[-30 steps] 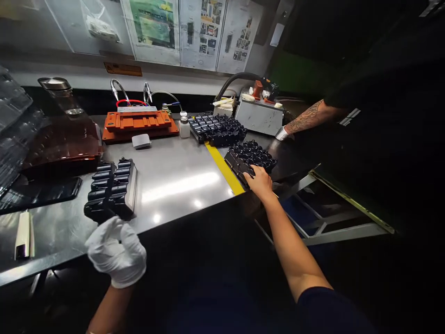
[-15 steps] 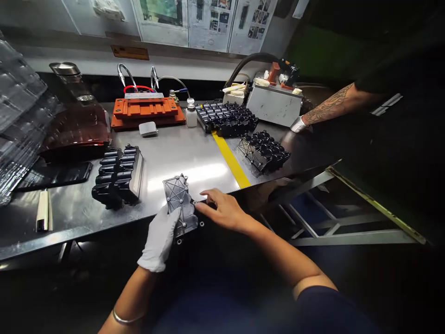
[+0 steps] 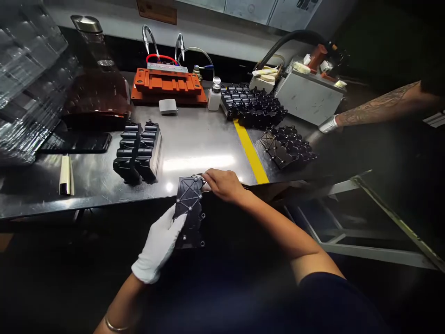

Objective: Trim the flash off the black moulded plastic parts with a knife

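Observation:
My left hand [image 3: 160, 241], in a white glove, grips a black moulded cover [image 3: 189, 199] by its lower left side, the thumb lying on its face. The cover has crossed ribs, small round studs and ring-shaped lugs along its right edge. It is held upright just off the bench's front edge. My bare right hand [image 3: 227, 185] has its fingers curled at the cover's top right corner; the fingertips are partly hidden. Left of the cover, two similar black covers [image 3: 139, 150] stand side by side on the steel bench [image 3: 194, 134].
More black covers [image 3: 252, 106] lie in rows beside yellow tape [image 3: 251, 150], with another group [image 3: 288, 146] nearer. Behind are an orange fixture [image 3: 168, 86], a white bottle [image 3: 214, 95] and a grey box [image 3: 311, 97]. A co-worker's tattooed arm [image 3: 378, 109] reaches in at right.
My right hand has moved from beside the cover's middle to its top corner, its fingers now curled there. The cover has tilted and looks darker. The view has shifted downward and left.

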A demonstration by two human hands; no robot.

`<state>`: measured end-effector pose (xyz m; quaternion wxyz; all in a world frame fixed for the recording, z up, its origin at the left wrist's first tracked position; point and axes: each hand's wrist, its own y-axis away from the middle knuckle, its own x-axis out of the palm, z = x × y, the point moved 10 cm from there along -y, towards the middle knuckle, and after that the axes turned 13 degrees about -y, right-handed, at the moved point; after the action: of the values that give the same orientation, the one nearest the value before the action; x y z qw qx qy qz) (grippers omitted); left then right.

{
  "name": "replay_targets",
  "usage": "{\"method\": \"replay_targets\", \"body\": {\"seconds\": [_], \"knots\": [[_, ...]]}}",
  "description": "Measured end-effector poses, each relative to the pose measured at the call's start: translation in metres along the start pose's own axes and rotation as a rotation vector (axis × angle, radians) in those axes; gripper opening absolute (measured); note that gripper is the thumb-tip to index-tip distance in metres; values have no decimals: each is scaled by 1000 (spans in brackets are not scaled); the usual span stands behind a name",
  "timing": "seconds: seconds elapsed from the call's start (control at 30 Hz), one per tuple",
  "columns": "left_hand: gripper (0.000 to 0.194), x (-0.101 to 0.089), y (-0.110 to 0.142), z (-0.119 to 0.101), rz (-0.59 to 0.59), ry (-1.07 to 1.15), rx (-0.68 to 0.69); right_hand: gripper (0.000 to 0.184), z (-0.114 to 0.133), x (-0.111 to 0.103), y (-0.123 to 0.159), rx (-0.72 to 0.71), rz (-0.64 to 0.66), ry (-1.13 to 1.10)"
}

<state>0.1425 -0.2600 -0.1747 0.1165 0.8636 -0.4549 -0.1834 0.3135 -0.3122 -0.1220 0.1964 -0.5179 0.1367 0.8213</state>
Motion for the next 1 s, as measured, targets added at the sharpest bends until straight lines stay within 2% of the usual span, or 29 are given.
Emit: {"method": "replay_targets", "body": {"seconds": [0.07, 0.17, 0.43, 0.6, 0.7, 0.83, 1.0], "knots": [[54, 1, -1, 2, 10, 18, 1, 34, 2, 1, 0, 16, -2, 65], [52, 3, -2, 0, 40, 33, 11, 35, 4, 2, -4, -34, -15, 105], [47, 0, -2, -7, 48, 2, 38, 35, 7, -6, -8, -155, -86, 71], [52, 3, -2, -3, 81, 39, -2, 37, 8, -9, -10, -166, -88, 33], [54, 2, -1, -3, 55, 33, -15, 37, 3, -12, -10, -114, -123, 38], [50, 0, -2, -2, 30, 1, 9, 35, 1, -16, 2, -114, -176, -40], [48, 0, -4, -1, 42, -10, 31, 35, 10, -10, 28, -206, -123, -114]]}}
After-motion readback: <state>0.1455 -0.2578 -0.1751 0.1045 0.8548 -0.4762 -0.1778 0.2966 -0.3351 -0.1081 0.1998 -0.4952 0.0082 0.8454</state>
